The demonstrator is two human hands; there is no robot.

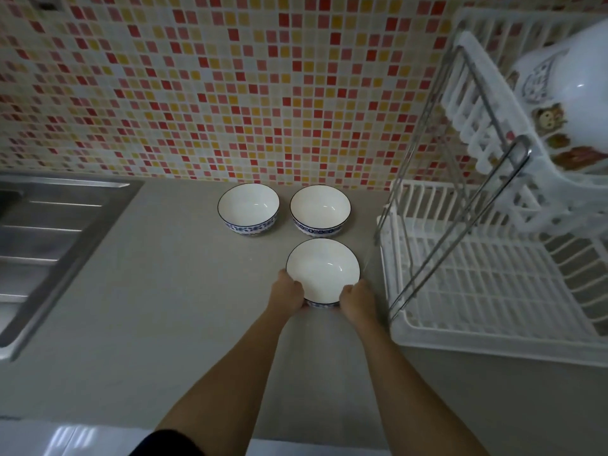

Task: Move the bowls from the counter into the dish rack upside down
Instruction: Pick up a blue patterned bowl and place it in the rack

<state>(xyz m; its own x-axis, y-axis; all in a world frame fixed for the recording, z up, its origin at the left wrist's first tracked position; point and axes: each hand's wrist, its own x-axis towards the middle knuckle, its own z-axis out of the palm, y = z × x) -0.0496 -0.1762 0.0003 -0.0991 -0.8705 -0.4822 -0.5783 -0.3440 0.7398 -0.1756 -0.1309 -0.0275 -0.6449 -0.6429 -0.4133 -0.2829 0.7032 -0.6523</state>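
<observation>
1. Grey, matt worktop (148, 307) seen from above, running back to a wall of small red, orange, pink and white mosaic tiles (230, 87).
2. Three white bowls with a blue patterned band outside stand upright on the worktop, near its back edge, in a triangle.
3. The back left bowl (248, 209) and the back right bowl (320, 209) sit side by side just in front of the tiles, close but apart.
4. The front bowl (323, 271) is nearer the person, just beside the dish rack.
5. The left hand (289, 291) cups the front bowl's near left side; the right hand (357, 296) cups its near right side. Both hands are closed against that bowl, holding it between them.
6. A white plastic dish rack (493, 337) with a metal wire frame stands at the worktop's right end; its lower tier shows bare slats.
7. On the upper tier, a white decorated dish (579, 93) sits at the top right, blurred.
8. A steel sink drainer (49, 232) lies at the worktop's left end.
</observation>
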